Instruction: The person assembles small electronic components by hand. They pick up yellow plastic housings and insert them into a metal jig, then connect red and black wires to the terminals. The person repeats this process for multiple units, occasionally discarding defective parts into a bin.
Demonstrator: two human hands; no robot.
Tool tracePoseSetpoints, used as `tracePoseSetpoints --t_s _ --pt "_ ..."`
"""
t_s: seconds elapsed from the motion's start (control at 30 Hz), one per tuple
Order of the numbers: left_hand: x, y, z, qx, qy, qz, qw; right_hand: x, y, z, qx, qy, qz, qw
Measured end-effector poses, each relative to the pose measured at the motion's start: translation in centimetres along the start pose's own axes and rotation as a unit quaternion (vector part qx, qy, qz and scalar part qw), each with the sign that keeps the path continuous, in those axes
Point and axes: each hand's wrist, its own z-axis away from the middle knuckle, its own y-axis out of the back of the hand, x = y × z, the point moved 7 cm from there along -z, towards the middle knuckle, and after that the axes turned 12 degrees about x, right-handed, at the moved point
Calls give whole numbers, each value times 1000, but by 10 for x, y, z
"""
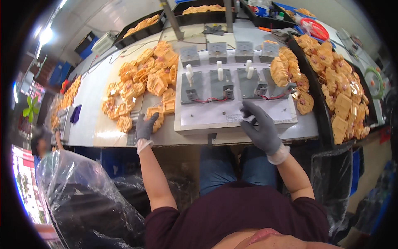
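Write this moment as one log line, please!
Left hand: at orange part | Right hand: over front of white board, grip unclear | Board: grey fixtures | Right side: black tray, orange pieces

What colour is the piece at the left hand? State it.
The piece is light orange, showing best in the head view.

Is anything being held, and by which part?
The left hand touches an orange piece at its left edge; a firm hold cannot be told. The right hand shows nothing held.
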Motion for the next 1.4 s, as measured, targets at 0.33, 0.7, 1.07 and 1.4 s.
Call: tracePoseSetpoints --t_s 0.33,0.7,1.07,1.4 --pt "72 25 27 -40 155 644 748 49 -41 -31 -8 -112 -228 967" --pt "322 11 104 144 -432 274 847 49 -45 -28 -97 -176 -384 901" --pt "337 -59 102 -158 -382 91 906 49 -43 -28 -97 -184 -385 899" --pt "300 7 164 89 -391 344 849 45 -49 -24 -28 46 200 978"
